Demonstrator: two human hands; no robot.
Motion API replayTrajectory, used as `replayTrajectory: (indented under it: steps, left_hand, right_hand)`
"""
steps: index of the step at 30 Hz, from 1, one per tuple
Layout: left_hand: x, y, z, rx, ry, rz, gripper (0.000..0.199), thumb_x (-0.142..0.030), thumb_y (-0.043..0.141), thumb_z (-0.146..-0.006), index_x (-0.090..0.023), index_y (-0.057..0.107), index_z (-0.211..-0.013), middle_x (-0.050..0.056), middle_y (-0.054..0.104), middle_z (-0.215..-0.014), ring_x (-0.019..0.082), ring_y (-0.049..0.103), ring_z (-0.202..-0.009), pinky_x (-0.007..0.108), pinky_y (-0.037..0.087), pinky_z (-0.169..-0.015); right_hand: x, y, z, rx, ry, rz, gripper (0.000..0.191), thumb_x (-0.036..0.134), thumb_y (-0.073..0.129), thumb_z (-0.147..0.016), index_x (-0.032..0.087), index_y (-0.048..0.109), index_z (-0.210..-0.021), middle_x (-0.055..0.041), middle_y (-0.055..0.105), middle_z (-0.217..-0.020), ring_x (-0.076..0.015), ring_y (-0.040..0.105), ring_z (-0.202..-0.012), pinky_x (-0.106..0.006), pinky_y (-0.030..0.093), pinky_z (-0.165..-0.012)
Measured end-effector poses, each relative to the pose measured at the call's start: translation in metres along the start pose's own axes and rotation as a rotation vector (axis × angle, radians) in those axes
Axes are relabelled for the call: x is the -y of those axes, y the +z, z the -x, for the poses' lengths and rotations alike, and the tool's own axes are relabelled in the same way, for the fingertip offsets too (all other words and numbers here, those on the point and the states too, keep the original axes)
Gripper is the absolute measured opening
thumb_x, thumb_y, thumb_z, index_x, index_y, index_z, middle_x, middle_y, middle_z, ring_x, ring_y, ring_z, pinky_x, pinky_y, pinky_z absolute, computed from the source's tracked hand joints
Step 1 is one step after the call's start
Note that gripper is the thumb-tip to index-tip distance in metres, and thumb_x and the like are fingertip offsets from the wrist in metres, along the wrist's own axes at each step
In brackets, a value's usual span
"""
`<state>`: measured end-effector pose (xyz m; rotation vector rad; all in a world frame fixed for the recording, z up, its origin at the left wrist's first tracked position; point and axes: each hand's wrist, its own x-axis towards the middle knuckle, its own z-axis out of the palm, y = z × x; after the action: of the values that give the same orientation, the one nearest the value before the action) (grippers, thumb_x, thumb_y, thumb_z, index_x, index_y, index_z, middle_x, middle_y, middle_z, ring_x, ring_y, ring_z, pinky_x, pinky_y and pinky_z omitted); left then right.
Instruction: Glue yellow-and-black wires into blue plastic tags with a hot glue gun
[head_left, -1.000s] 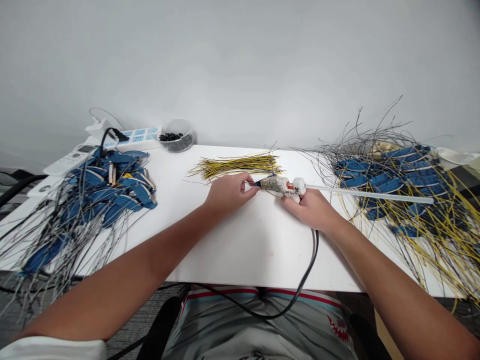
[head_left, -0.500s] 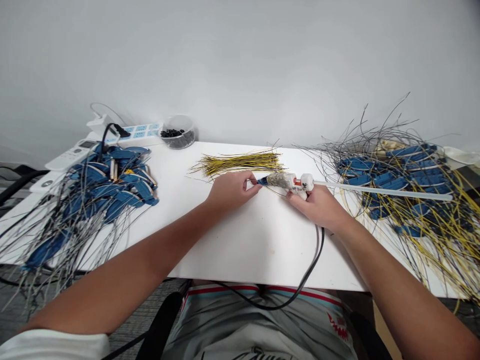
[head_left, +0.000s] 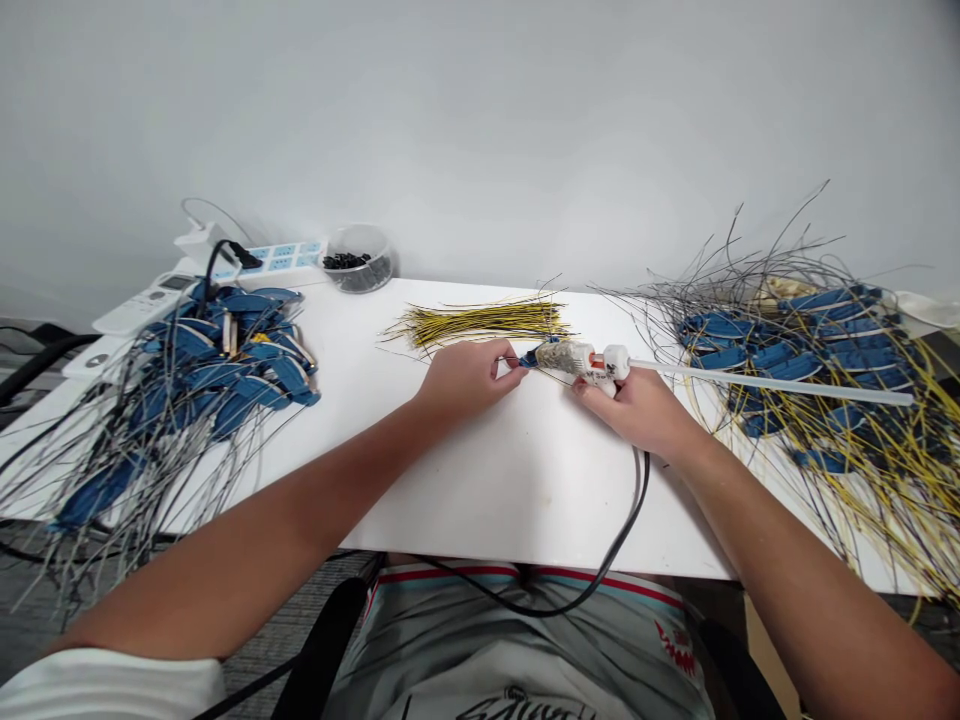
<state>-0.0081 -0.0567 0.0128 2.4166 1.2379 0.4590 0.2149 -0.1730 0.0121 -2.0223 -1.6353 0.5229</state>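
Blue plastic, a small connector (head_left: 531, 358), sits pinched in the fingers (head_left: 505, 352) of the left hand (head_left: 466, 382), right at the nozzle of a hot glue gun (head_left: 576, 358). Whether the connector touches the nozzle is hard to tell at this size. The right hand (head_left: 637, 412) is clenched around the gun's white body, and a long translucent glue stick (head_left: 772, 384) runs out from its back, well beyond those fingers. A black power cord (head_left: 637, 500) falls from the gun and loops over the white surface (head_left: 510, 490) edge below the hands.

The gun looks light and is best held by its body, clear of the nozzle, which may be hot. The connector seems light and small, so a firm pinch on its plastic body should keep it from slipping.

Just beyond the fingers lies a neat bundle of yellow-and-black wires (head_left: 476, 322). Far to either side are tangled piles of blue connectors with trailing wires (head_left: 225, 370) (head_left: 795, 352). Farther off, beyond the left pile, stand a power strip (head_left: 289, 256) and a clear bowl (head_left: 358, 258) of small black parts (head_left: 345, 261).
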Motion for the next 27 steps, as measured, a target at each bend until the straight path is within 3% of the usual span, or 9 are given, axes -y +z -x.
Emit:
replayTrajectory:
  steps: [10,18,23,27]
  left_hand:
    - [-0.0001,0.0005,-0.0006,-0.024,0.011,-0.015,0.030,-0.055,0.063,-0.088,-0.027,0.076,-0.091,-0.004,0.066,-0.066,0.010,0.051,-0.061,0.027,0.025,-0.062]
    - [0.0009,0.0002,-0.0009,-0.027,0.007,-0.023,0.031,-0.055,0.063,-0.088,-0.027,0.076,-0.093,-0.003,0.065,-0.068,0.011,0.053,-0.064,0.028,0.026,-0.062]
    - [0.0006,-0.0006,-0.0007,-0.029,0.017,-0.033,0.034,-0.057,0.061,-0.089,-0.026,0.077,-0.095,-0.001,0.065,-0.068,0.012,0.052,-0.064,0.028,0.024,-0.063]
    - [0.0001,-0.0016,-0.0003,-0.040,0.015,-0.027,0.034,-0.056,0.062,-0.089,-0.026,0.077,-0.095,-0.001,0.065,-0.068,0.012,0.052,-0.062,0.027,0.024,-0.062]
  right_hand:
    - [0.0022,0.0006,-0.0014,-0.034,-0.219,0.020,0.020,0.036,0.060,-0.090,0.019,0.067,-0.081,-0.0025,0.067,-0.074,-0.0188,0.061,-0.070,-0.029,0.040,-0.067]
    - [0.0030,-0.0001,-0.0005,-0.096,-0.194,-0.005,0.021,0.036,0.059,-0.092,0.020,0.069,-0.085,-0.0039,0.069,-0.077,-0.0220,0.063,-0.075,-0.032,0.042,-0.071]
    - [0.0018,-0.0001,-0.0020,-0.111,-0.231,-0.054,0.018,0.034,0.058,-0.092,0.020,0.071,-0.093,-0.0061,0.073,-0.094,-0.0249,0.065,-0.088,-0.032,0.044,-0.076]
    - [0.0017,-0.0003,-0.0020,-0.063,-0.226,0.029,0.018,0.035,0.058,-0.091,0.021,0.068,-0.084,-0.0039,0.068,-0.081,-0.0223,0.062,-0.077,-0.032,0.041,-0.070]
